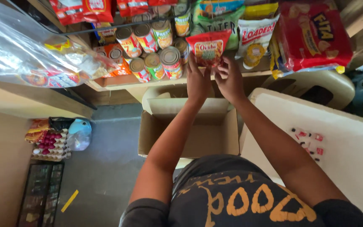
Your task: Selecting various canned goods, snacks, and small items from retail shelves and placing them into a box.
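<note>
Shelf-side, both hands (215, 80) pinch crinkly red snack packet (209, 47).

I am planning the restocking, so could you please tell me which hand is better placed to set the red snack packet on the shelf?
Probably the left hand: it grips the red snack packet from below, while the right hand only touches its lower edge.

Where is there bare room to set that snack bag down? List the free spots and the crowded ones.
Free: the floor of the open cardboard box below both hands, and the white foam lid right of the box, apart from its small red pieces. Crowded: the shelf edge, packed with cans and snack packs around the red snack bag.
</note>
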